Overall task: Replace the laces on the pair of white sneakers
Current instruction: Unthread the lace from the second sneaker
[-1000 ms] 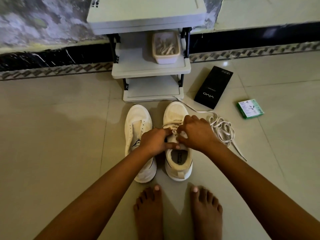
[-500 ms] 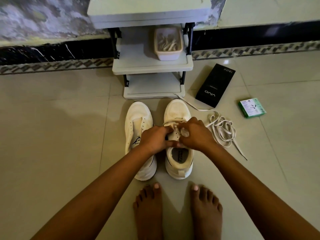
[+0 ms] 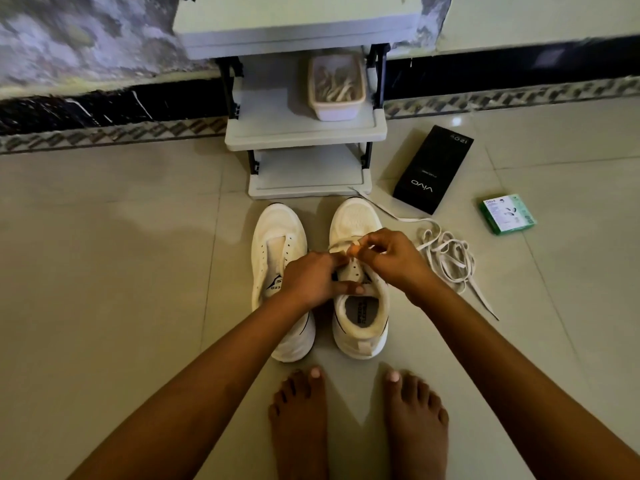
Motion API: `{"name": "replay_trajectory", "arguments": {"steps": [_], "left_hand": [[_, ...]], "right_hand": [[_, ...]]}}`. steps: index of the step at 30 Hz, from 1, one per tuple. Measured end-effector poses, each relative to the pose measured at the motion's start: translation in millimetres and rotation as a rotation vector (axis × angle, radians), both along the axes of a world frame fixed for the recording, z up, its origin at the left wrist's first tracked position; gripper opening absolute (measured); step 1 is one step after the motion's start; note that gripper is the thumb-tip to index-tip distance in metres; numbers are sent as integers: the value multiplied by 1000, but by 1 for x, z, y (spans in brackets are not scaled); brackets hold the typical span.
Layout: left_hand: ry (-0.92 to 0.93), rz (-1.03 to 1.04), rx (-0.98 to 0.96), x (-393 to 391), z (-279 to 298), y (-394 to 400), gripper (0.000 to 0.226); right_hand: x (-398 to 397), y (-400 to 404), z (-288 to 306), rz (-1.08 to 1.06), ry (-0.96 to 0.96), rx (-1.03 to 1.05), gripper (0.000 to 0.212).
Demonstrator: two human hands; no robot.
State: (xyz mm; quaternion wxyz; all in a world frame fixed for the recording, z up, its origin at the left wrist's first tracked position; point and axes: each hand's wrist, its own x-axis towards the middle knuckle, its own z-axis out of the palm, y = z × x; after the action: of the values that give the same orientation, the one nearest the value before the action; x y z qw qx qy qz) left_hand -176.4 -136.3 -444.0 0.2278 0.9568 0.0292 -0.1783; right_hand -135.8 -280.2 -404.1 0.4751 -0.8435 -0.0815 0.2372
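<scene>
Glossy beige tiled floor (image 3: 104, 271), grey plastic shelf rack (image 3: 304, 133) against dark-banded wall.
Right hand (image 3: 391, 258) risen since, pinching flat white lace (image 3: 446, 258); left hand (image 3: 311, 278) gripping right white sneaker (image 3: 356, 220).

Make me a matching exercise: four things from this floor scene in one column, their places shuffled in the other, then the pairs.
Things:
1. black box
2. green box
3. tub
4. loose lace

Places:
A. on the rack's middle shelf
B. heaped on the floor just right of the right sneaker
C. on the floor, farthest right
D. on the floor beside the rack's foot

Pairs: 1-D, 2-C, 3-A, 4-B
</scene>
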Motion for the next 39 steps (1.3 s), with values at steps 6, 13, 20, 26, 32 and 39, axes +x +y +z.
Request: {"name": "replay_trajectory", "arguments": {"steps": [6, 13, 20, 26, 32, 39], "left_hand": [[-12, 13, 0, 0, 0, -1, 58], [-15, 2, -4, -1, -2, 0, 63], [-14, 4, 2, 1, -4, 0, 61], [-48, 16, -75, -2, -3, 0, 61], [-26, 9, -81, -2, -4, 1, 60], [-15, -1, -29, -1, -6, 1, 63]], "right_hand": [[-1, -11, -17, 381, -461, -740, 40], [7, -3, -6, 113, -213, -221, 18], [9, -2, 1, 195, -189, -197, 33], [-7, -3, -11, 416, -570, -826, 39], [5, -7, -6, 182, -190, -285, 10], [3, -13, 20, -3, 32, 307, 13]]}}
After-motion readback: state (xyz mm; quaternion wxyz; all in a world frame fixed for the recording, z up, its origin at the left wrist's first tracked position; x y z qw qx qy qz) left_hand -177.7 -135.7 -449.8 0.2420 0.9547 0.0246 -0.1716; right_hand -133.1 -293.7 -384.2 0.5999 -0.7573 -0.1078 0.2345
